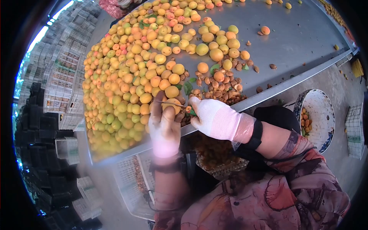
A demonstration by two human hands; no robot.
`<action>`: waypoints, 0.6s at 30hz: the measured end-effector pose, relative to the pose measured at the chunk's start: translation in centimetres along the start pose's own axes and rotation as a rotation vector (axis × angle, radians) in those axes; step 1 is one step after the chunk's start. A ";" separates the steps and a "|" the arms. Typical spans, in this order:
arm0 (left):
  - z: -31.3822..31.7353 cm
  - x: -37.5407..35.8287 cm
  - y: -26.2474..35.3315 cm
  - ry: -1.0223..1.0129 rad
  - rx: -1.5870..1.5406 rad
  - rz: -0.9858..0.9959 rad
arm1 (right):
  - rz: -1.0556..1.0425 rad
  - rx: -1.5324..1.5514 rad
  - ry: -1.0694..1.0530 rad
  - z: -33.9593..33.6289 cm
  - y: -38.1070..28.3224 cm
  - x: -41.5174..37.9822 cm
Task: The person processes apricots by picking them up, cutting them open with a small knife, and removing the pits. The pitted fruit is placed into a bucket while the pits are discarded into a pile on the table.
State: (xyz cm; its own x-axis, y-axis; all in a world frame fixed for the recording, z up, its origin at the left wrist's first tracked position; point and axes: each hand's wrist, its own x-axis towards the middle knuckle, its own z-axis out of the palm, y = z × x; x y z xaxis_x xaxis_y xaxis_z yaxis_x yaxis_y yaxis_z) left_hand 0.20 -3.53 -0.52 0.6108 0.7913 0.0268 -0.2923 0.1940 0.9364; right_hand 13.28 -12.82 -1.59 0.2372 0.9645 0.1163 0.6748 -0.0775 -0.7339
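In the head view my left hand (165, 130), gloved in white with darkened fingertips, is closed around an apricot (175, 109) near the table's front edge. A small knife (190, 110) with a green and orange handle is in my right hand (214, 119), whose white and pink glove is wrapped around it. The thin blade points left and lies across the apricot, between my left thumb and fingers. Just beyond my hands, a large heap of yellow-orange apricots (126, 76) covers the table's left side. Apricot pits (226, 85) are piled beyond my right hand.
The metal table (276, 50) has a raised front rim. A white bucket (317, 119) with fruit pieces stands at right. Below the table are a white crate (128, 180) and a container of dark orange pieces (218, 153). Stacked crates (63, 84) line the left; someone's sleeve (111, 7) shows at top.
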 end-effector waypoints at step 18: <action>-0.8 0.6 0.1 -0.061 0.081 0.024 | -0.002 0.101 -0.061 -0.3 -0.6 0.3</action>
State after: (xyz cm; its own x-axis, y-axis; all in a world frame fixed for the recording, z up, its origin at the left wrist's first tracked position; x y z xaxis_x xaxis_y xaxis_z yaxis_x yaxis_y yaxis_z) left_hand -0.09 -2.59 -0.73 0.6488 0.7579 0.0680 -0.2481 0.1262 0.9605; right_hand 13.10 -12.55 -0.92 0.1907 0.9785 0.0789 0.6003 -0.0527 -0.7980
